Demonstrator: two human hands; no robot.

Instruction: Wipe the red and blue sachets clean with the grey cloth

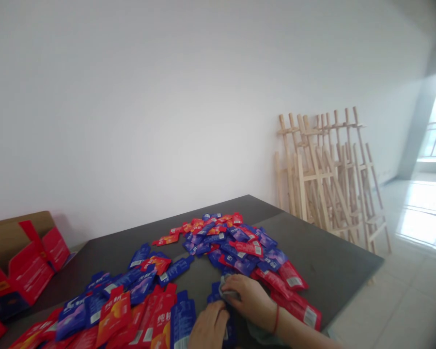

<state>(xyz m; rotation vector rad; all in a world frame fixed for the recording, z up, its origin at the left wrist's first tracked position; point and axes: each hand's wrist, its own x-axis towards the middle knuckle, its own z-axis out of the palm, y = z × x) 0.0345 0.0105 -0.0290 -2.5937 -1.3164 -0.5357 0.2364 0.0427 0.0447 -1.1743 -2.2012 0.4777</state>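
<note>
My right hand (252, 299) is closed on a grey cloth (229, 292), which rests on the top end of a blue pouch (214, 293). The loose end of the cloth hangs beneath my right wrist. With fingers bent, my left hand (208, 327) holds the lower part of that pouch against the table; its thumb is hidden. Just left of my left hand lies another blue pouch (182, 322) beside a red pouch (163, 317). To the right, partly behind my right forearm, are more red pouches (294, 276).
A pile of red and blue pouches (236, 242) spreads over the dark table (327, 261), with another pile (109, 300) at the left. Opened red boxes (29, 271) stand on the far left. Wooden easels (323, 174) lean by the wall beyond the table's right edge.
</note>
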